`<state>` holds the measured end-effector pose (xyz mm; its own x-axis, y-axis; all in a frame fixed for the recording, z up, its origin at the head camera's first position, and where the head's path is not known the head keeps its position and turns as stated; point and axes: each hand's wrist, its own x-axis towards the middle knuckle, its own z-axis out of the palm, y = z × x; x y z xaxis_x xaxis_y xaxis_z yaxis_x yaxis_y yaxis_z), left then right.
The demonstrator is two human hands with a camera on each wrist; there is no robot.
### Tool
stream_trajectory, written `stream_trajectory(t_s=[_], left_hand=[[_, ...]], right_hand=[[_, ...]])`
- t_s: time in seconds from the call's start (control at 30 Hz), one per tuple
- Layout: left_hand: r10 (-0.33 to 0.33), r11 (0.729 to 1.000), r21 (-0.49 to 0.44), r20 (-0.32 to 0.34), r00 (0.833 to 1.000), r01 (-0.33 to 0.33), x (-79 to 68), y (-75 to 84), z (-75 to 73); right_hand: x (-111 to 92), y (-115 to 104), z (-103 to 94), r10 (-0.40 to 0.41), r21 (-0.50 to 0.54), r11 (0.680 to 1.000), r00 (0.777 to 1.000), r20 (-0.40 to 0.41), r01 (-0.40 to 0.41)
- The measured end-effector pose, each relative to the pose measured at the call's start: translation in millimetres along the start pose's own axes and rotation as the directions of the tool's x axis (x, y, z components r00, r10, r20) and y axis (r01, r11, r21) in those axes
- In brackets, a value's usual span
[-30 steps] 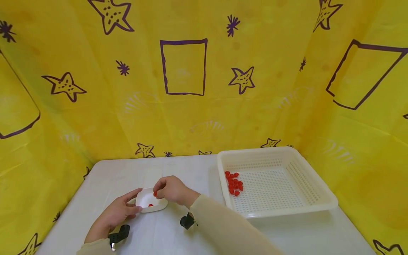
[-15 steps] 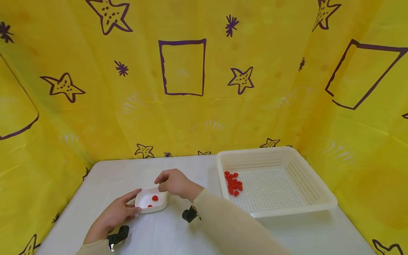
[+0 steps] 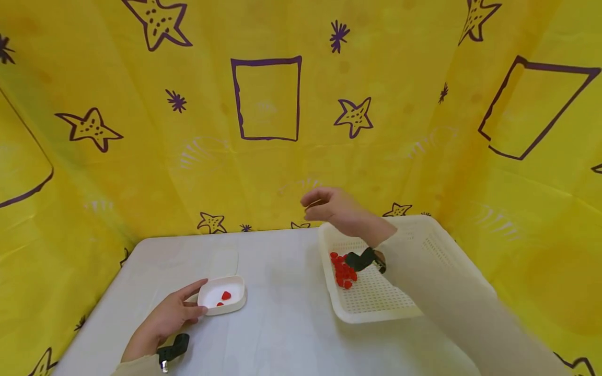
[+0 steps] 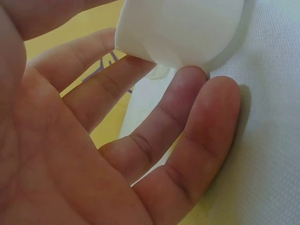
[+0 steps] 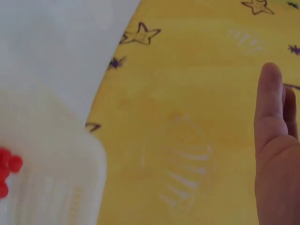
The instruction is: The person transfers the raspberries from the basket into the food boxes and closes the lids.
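My left hand holds a small white box at its left end, the thumb and a finger at opposite corners. Two small, rounded red pieces lie inside. The left wrist view has the box's white wall near the fingertips, the lower fingers close to the tabletop. Raised over the back left corner of a white plastic basket, my right hand has loosely bent fingers and holds nothing. A cluster of similar red pieces sits along the basket's left side, also partly visible in the right wrist view.
The white-covered table extends between box and basket. A pale flat rectangle lies just behind the box. Yellow patterned sheets enclose the back and sides. My right sleeve crosses over the basket, hiding part of it.
My right hand let go of a red piece in the box, then rose and moved right to above the basket. My left hand stays at the box.
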<state>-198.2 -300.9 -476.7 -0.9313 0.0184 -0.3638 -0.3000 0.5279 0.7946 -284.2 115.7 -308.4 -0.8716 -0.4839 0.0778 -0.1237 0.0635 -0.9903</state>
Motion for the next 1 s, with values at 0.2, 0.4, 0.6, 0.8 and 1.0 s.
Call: stream_trajectory(t_s=[0.2,0.4,0.6,0.8,1.0], left_hand=[[0.01,1.0,0.001,-0.001,1.0,-0.01,-0.8,0.3,-0.2],[0.008,1.0,-0.003,-0.004,1.0,-0.008,-2.1,1.8,0.0],[0.011,1.0,-0.007,-0.006,1.0,-0.011,-3.4,1.6,-0.6],[0.009,1.0,0.003,-0.017,1.0,-0.009,-2.4,-1.1,-1.4],[0.03,1.0,0.01,-0.019,0.999,-0.03,-1.0,-1.7,0.4]], right_hand=[[-33.6,18.8,-60.1,0.085,-0.096,0.991,0.996,-0.04,-0.088],[-56.5,69.3,-90.8,0.201,-0.223,0.956,0.979,0.018,-0.192],[-64.7,112.4,-102.6,0.301,-0.35,0.902,0.949,0.092,-0.252],[-58.6,136.1,-108.1,0.349,-0.418,0.864,0.932,0.099,-0.279],[-50.8,150.4,-105.7,0.355,-0.484,0.837,0.927,0.125,-0.255]])
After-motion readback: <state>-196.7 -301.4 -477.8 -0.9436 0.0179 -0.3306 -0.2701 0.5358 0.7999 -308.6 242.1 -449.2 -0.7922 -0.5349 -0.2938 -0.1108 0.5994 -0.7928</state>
